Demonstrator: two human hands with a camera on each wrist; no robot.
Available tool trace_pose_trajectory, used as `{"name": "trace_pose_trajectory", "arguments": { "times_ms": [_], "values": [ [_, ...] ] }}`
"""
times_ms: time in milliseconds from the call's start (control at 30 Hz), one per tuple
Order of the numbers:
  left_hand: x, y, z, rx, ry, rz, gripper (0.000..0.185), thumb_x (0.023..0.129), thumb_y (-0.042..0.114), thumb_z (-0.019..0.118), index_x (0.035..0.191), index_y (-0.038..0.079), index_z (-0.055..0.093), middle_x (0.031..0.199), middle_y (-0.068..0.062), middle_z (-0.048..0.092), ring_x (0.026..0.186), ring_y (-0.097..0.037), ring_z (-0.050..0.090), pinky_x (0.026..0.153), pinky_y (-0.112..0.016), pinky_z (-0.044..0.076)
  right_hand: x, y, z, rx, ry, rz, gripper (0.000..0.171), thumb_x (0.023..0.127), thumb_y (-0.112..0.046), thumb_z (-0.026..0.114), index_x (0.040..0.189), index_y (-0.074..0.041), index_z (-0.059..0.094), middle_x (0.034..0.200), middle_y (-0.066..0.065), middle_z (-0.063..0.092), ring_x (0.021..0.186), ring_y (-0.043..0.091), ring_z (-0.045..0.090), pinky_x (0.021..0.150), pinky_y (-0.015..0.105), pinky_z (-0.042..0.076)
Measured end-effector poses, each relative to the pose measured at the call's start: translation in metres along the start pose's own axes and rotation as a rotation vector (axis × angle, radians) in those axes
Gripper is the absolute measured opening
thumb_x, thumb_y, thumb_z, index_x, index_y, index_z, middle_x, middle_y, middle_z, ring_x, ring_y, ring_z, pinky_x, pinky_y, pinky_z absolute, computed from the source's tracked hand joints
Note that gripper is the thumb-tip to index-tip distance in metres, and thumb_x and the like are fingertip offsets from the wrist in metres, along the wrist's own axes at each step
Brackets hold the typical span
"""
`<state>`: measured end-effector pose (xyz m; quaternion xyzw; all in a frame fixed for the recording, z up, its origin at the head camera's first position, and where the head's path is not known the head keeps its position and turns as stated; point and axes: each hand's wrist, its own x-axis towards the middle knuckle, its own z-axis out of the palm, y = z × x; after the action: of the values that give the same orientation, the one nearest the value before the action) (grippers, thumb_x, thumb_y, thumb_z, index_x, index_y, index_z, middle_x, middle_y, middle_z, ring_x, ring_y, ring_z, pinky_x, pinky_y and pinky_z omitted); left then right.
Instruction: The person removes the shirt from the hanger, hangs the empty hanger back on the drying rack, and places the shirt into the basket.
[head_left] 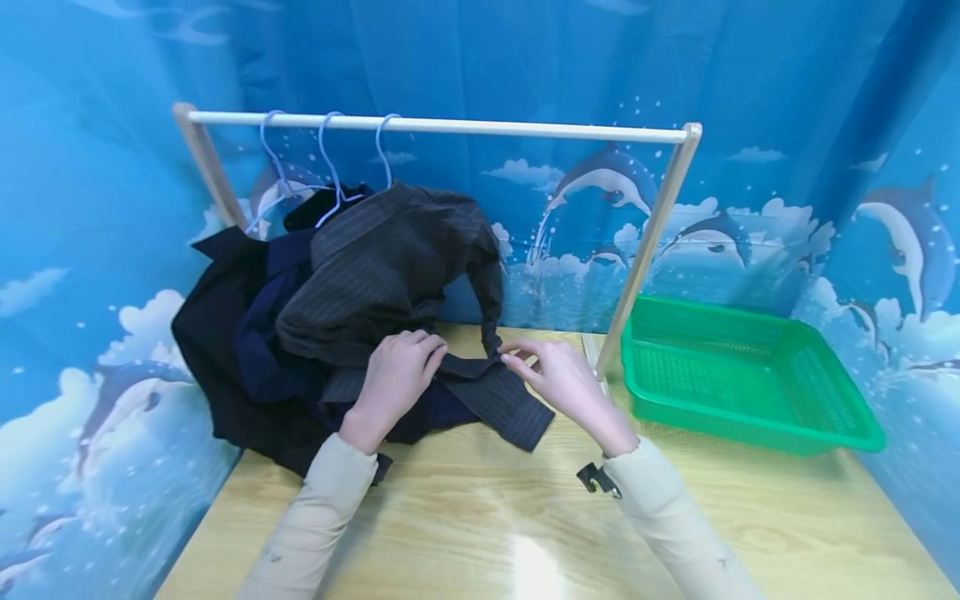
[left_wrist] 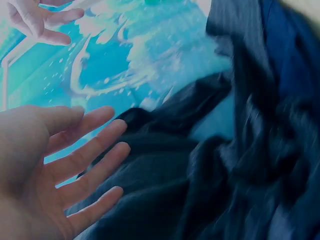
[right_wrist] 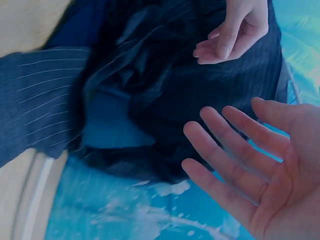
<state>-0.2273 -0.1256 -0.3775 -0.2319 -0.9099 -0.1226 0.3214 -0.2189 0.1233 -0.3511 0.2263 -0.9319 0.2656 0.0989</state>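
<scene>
At the centre of the head view, a dark grey pinstriped garment (head_left: 397, 267) hangs from a pale blue wire hanger (head_left: 384, 150) on the white rail of a wooden clothes rack (head_left: 450, 127), its lower part spilling onto the light wooden bench (head_left: 480, 517). The left hand (head_left: 397, 371) rests on the cloth at mid-frame, fingers loosely bent; in the left wrist view the fingers (left_wrist: 90, 155) are spread straight and grip nothing. The right hand (head_left: 558, 379) hovers just beside a striped sleeve (head_left: 502, 400) lying on the bench; its fingers (right_wrist: 225, 145) are likewise splayed open, holding nothing. Left of the striped garment hang a navy garment (head_left: 262, 333) and a black one (head_left: 210, 350). At the right stands a green plastic mesh basket (head_left: 742, 375).
</scene>
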Motion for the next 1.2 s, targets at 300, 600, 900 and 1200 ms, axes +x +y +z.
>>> {"name": "trace_pose_trajectory", "arguments": {
  "times_ms": [300,600,900,1200],
  "values": [
    [0.011,-0.020,-0.060,0.019,0.188,-0.015,0.013,0.097,0.019,0.071,0.103,0.010,0.077,0.093,-0.007,0.075,0.079,-0.029,0.069,0.067,-0.043,0.057,0.033,-0.038,-0.011,0.098,0.080,-0.085,0.023,0.104,-0.034,0.059,0.118,-0.021,0.073,0.099,-0.003,0.076,0.069,0.011,0.069,0.055,0.029,0.048],
    [0.019,-0.043,-0.111,0.041,0.315,-0.092,0.018,0.098,0.016,0.068,0.111,0.005,0.075,0.103,-0.014,0.074,0.087,-0.031,0.069,0.066,-0.046,0.057,0.070,-0.083,-0.017,0.188,0.131,-0.087,0.027,0.103,-0.039,0.059,0.121,-0.020,0.066,0.103,-0.003,0.074,0.068,0.009,0.066,0.059,0.032,0.048],
    [0.016,-0.071,-0.128,0.106,0.409,-0.270,0.027,0.101,0.018,0.063,0.123,0.005,0.071,0.121,-0.017,0.068,0.109,-0.037,0.062,0.086,-0.057,0.055,0.103,-0.116,-0.016,0.201,0.079,-0.031,0.035,0.103,-0.044,0.057,0.127,-0.019,0.060,0.109,-0.001,0.074,0.074,0.008,0.069,0.068,0.030,0.051],
    [0.012,-0.086,-0.125,0.163,0.353,-0.394,0.037,0.102,0.022,0.061,0.136,0.006,0.062,0.128,-0.020,0.065,0.108,-0.042,0.062,0.087,-0.058,0.052,0.128,-0.143,-0.004,0.192,0.118,0.051,0.046,0.101,-0.055,0.053,0.127,-0.017,0.055,0.105,-0.001,0.072,0.075,0.014,0.063,0.065,0.031,0.050]
  ]
}}
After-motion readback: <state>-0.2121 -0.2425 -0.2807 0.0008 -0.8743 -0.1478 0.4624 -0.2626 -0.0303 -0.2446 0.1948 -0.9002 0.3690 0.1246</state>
